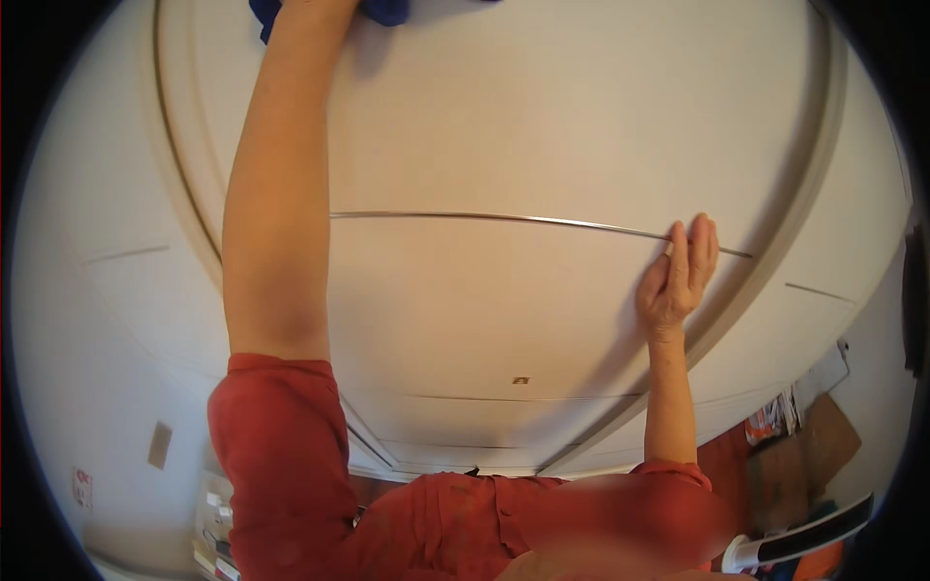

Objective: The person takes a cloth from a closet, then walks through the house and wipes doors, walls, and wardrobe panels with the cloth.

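A tall pale door [484,310] with a thin metal strip [528,219] across it fills the middle of the view. My left arm reaches up to the top edge, where only the base of my left hand [320,6] shows. A dark blue cloth [387,12] bunches out on both sides of that hand, against the door's upper part. The fingers there are cut off by the picture's edge. My right hand [680,276] lies against the door's right side, fingers stretched out over the strip's right end, holding nothing.
The door frame [828,107] runs down the right side. Low on the right are cardboard boxes [823,441], papers [770,418] and a white-and-black curved bar [814,537]. A wall plate [160,443] is on the left wall; small items stand at the lower left.
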`<action>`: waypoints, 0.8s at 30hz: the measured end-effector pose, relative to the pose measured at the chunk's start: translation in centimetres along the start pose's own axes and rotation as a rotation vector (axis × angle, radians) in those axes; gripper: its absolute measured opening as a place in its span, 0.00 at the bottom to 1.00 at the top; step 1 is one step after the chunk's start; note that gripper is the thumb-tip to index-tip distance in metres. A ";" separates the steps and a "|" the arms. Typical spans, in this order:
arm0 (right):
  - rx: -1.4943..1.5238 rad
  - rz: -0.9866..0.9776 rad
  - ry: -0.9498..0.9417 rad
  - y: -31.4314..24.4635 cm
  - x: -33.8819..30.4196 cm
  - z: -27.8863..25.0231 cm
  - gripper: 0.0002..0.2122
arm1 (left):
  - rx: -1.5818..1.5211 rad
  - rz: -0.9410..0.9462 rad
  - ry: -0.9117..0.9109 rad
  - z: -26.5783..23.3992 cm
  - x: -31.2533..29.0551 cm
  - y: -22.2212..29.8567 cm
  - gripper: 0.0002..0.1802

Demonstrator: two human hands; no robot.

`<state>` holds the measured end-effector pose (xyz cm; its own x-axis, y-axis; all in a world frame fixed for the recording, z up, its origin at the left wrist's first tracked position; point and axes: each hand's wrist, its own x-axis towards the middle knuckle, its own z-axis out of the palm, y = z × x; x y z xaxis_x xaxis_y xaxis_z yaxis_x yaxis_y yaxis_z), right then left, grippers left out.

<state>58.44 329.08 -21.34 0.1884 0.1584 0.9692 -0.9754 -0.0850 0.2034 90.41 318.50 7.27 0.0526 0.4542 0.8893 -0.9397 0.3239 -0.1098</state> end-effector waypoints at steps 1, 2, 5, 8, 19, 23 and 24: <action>0.013 -0.004 0.016 0.0 0.0 0.2 0.18 | 0.004 0.030 0.002 -0.1 0.0 2.0 0.29; -0.015 0.001 0.007 0.5 -0.2 -0.1 0.18 | -0.080 0.065 0.007 0.6 -0.8 5.2 0.29; -0.014 -0.009 0.021 1.4 -0.7 0.0 0.18 | -0.315 0.128 -0.024 -0.3 -2.8 13.3 0.29; -0.024 0.002 0.006 0.7 -0.4 0.1 0.18 | -0.475 0.175 -0.192 -2.9 -4.9 18.5 0.30; -0.034 0.018 0.021 0.3 0.1 -0.8 0.17 | -0.704 0.293 -0.583 -10.2 -13.6 15.5 0.34; -0.057 0.024 0.037 -0.3 -0.1 -0.2 0.17 | -0.513 0.201 -0.541 -15.1 -23.4 8.6 0.30; -0.076 0.012 0.028 -0.5 0.0 -0.4 0.17 | -0.457 0.164 -0.512 -16.4 -26.6 7.1 0.28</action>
<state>58.93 329.56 -21.49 0.1745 0.1856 0.9670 -0.9836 -0.0127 0.1799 87.88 322.36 -24.43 -0.3485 0.1161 0.9301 -0.6798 0.6519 -0.3360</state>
